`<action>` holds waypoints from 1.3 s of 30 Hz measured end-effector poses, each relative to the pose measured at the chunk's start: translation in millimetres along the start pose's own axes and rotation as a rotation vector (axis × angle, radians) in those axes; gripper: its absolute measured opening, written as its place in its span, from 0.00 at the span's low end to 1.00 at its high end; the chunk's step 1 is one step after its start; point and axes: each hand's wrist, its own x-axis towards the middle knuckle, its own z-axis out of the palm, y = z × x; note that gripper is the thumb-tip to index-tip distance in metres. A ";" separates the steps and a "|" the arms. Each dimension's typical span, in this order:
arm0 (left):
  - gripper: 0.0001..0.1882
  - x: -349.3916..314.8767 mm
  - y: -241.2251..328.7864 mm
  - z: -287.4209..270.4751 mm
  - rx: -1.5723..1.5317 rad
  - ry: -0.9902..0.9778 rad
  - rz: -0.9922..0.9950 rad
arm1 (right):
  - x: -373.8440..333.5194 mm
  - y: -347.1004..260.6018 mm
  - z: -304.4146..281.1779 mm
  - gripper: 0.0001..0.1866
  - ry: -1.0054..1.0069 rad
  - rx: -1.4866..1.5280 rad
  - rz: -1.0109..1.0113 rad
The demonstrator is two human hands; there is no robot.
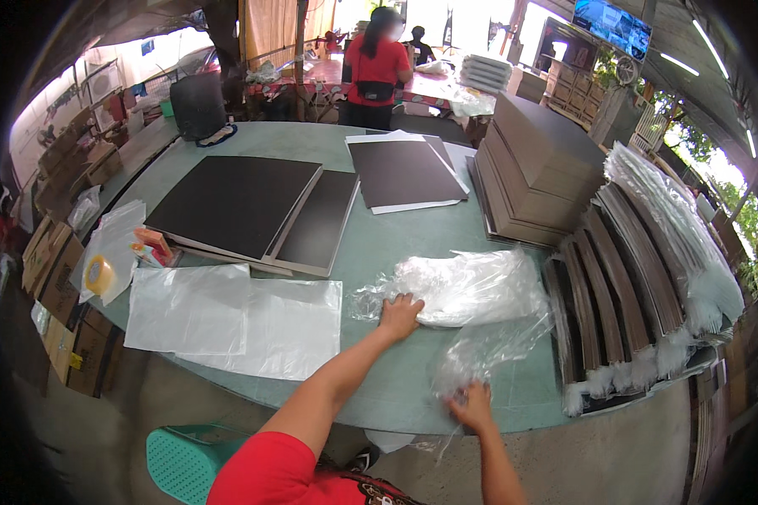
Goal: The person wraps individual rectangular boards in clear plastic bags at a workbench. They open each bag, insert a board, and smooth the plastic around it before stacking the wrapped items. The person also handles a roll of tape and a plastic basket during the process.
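Observation:
My left hand lies flat on the left end of a bundle of clear plastic bags on the green table. My right hand is closed on a loose clear plastic bag at the table's near edge; the bag stretches up toward the bundle. To the left lie flat clear plastic sheets. Behind them sits a stack of black boards.
A tall pile of brown boards stands at the right, with rows of bagged boards leaning beside it. A tape roll lies at the table's left edge. A person in red stands at the far side. A green stool is below.

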 end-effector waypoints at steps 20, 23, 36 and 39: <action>0.31 -75.2 120.9 14.5 -0.435 -0.211 0.289 | -23.0 58.4 -21.3 0.22 0.299 0.185 0.359; 0.32 -86.3 113.6 0.8 -0.356 -0.162 0.357 | -54.6 56.6 -45.2 0.17 0.437 0.237 0.424; 0.30 -236.7 -282.0 -166.0 0.104 -0.098 -0.051 | 65.6 -264.7 29.1 0.09 0.320 0.528 -0.194; 0.36 -291.7 -374.3 -187.9 0.386 -0.114 -0.209 | 98.3 -379.1 108.6 0.17 -0.208 0.597 -0.562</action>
